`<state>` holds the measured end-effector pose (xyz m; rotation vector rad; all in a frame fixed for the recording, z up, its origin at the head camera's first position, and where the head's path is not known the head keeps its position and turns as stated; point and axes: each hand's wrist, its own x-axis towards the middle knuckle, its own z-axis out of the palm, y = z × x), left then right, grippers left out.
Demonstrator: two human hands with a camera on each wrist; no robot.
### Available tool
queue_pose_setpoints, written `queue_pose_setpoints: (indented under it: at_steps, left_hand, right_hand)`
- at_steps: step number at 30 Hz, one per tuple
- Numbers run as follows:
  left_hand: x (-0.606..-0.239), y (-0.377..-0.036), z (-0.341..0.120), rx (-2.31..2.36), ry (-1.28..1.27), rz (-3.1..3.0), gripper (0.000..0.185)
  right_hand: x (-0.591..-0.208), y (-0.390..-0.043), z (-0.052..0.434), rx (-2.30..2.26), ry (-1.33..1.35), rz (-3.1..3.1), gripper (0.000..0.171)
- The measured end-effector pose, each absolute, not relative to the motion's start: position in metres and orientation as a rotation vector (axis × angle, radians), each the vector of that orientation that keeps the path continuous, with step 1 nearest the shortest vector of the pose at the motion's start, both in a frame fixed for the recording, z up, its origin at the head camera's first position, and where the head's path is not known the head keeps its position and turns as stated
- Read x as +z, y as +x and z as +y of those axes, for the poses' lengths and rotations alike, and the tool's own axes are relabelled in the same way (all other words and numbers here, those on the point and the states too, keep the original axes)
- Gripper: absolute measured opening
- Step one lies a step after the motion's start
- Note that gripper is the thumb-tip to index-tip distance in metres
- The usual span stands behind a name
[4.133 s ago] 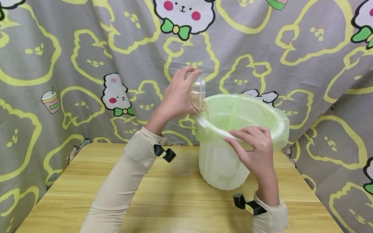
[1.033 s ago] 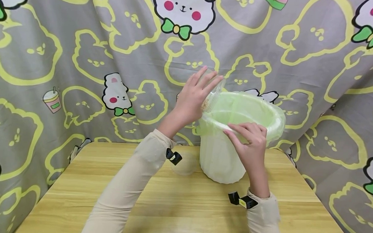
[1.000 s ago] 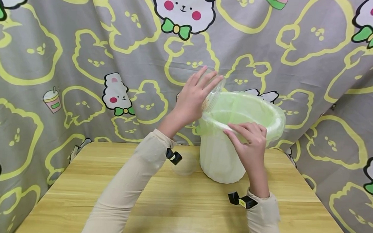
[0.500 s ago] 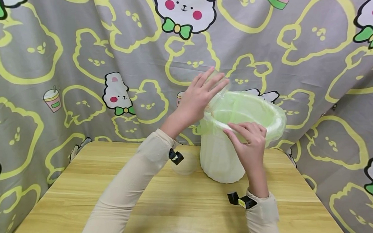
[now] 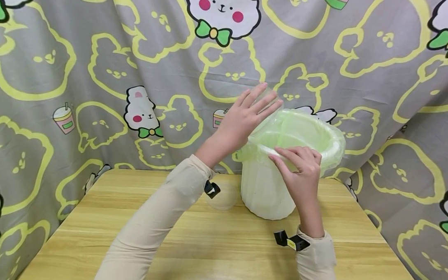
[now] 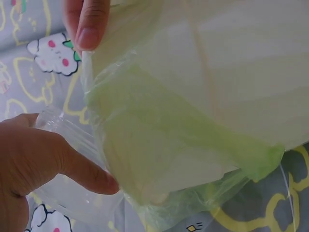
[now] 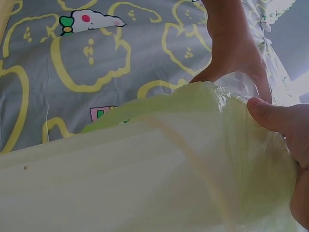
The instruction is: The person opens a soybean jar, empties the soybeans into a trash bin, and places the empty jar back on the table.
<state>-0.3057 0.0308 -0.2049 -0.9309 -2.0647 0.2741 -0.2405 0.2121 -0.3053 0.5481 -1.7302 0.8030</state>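
The left hand grips a clear plastic cup, tipped on its side with its mouth over the far-left rim of the bin; in the left wrist view the thumb curls round the cup's wall, while the head view shows the other fingers lying fairly straight along it. The cup looks about empty; whether any grains remain in it cannot be told. The right hand pinches the near rim of the bin through the pale green bag that lines it, thumb on the outside and fingers curled over the edge.

The bin stands on the tabletop, right of middle and toward the far edge. A see-through lid or dish lies on the tabletop just left of the bin's base, partly hidden by the left sleeve. A patterned cloth hangs behind.

Risks, as I judge them: the bin appears tilted toward the person, so a slackened right pinch could let it rock or tip. The thin liner could slip off the rim under that pull. The left forearm passes close above the lid and could knock it.
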Motion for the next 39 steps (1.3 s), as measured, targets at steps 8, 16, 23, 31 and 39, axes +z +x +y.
queue_pose_setpoints:
  at_steps: [8, 16, 23, 31, 39]
  left_hand:
    - [-0.206, -0.302, 0.035, 0.359, -0.977, -2.011, 0.076]
    - [-0.199, -0.305, 0.029, 0.213, -0.925, -2.099, 0.090]
    - [-0.195, -0.310, 0.020, 0.004, -0.837, -1.979, 0.087]
    - [-0.194, -0.308, 0.021, 0.035, -0.851, -2.045, 0.090]
    - [-0.193, -0.303, 0.024, 0.115, -0.885, -2.064, 0.089]
  right_hand:
    - [-0.307, -0.240, 0.212, 0.794, 0.553, -1.732, 0.025]
    - [-0.306, -0.242, 0.212, 0.822, 0.545, -1.736, 0.024]
    - [-0.306, -0.243, 0.211, 0.825, 0.534, -1.745, 0.023]
    - [-0.306, -0.243, 0.212, 0.828, 0.525, -1.758, 0.023]
    - [-0.307, -0.243, 0.213, 0.823, 0.525, -1.757, 0.024]
